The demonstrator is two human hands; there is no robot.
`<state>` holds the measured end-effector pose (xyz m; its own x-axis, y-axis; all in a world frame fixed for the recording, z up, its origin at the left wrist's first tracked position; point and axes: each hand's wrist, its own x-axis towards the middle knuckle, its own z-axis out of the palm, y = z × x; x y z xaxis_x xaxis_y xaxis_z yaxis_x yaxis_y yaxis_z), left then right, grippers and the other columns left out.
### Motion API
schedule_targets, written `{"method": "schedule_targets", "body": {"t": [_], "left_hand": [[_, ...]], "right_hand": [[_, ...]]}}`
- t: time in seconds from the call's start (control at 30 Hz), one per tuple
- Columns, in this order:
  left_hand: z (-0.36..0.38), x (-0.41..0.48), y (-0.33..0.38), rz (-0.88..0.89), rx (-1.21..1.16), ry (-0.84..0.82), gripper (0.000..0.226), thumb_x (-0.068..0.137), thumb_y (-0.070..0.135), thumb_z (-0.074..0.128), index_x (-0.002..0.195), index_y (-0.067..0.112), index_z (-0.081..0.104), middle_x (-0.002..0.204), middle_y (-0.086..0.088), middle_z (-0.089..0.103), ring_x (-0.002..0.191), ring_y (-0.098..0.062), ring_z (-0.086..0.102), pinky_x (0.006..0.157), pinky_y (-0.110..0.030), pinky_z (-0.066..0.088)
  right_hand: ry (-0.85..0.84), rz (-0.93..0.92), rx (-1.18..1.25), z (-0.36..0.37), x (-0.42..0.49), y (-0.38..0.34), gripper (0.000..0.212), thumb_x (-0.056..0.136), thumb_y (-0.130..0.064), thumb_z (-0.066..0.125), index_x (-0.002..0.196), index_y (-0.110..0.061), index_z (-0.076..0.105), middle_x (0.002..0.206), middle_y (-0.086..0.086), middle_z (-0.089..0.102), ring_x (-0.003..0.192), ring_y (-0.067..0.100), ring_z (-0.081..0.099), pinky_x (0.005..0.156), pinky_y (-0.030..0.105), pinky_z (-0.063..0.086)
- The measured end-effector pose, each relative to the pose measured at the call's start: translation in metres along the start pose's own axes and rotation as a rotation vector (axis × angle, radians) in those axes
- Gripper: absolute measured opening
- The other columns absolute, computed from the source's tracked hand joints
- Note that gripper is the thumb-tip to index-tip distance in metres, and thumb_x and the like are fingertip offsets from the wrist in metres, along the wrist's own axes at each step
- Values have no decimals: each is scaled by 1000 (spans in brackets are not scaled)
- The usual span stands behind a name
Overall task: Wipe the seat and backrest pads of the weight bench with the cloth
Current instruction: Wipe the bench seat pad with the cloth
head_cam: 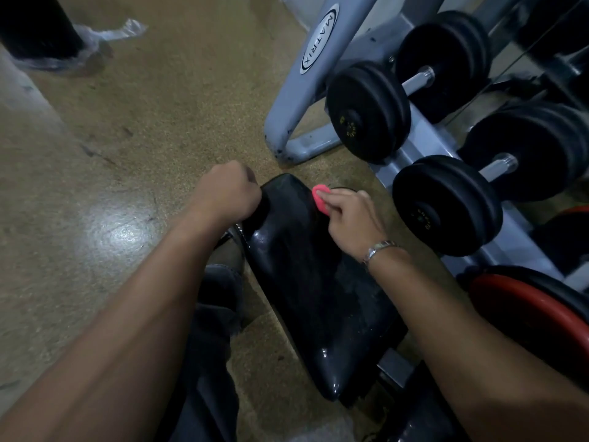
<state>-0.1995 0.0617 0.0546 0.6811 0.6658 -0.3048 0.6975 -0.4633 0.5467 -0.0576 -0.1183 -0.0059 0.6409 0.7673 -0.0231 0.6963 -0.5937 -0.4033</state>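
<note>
A black padded bench pad (315, 288) runs from the lower right up to the centre of the head view, glossy and streaked. My right hand (352, 218) holds a small pink cloth (320, 197) against the pad's far right edge. My left hand (228, 193) grips the pad's far left corner with curled fingers. A metal watch band sits on my right wrist.
A grey dumbbell rack (306, 90) with black dumbbells (446, 202) stands close on the right. A red and black weight plate (526, 311) lies at the lower right. Speckled tan floor (143, 138) spreads to the left, with crumpled clear plastic (105, 36) at the top left. My dark trouser leg is beside the bench.
</note>
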Motion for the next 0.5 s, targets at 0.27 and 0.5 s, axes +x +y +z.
{"method": "schedule_targets", "body": {"t": [0.27, 0.5], "left_hand": [[-1, -5, 2, -1, -5, 1, 37, 85, 7, 47, 110, 13, 75, 120, -19, 70, 116, -39, 61, 84, -34, 44], [-1, -10, -2, 11, -5, -3, 35, 83, 7, 49, 105, 14, 76, 112, -18, 72, 109, -39, 63, 79, -31, 40]], "right_hand": [[-27, -38, -40, -17, -24, 12, 44, 98, -10, 52, 131, -37, 64, 134, -21, 63, 101, 17, 55, 90, 31, 49], [18, -196, 97, -11, -57, -11, 45, 96, -7, 55, 134, -30, 65, 139, -23, 58, 97, 9, 54, 88, 8, 40]]}}
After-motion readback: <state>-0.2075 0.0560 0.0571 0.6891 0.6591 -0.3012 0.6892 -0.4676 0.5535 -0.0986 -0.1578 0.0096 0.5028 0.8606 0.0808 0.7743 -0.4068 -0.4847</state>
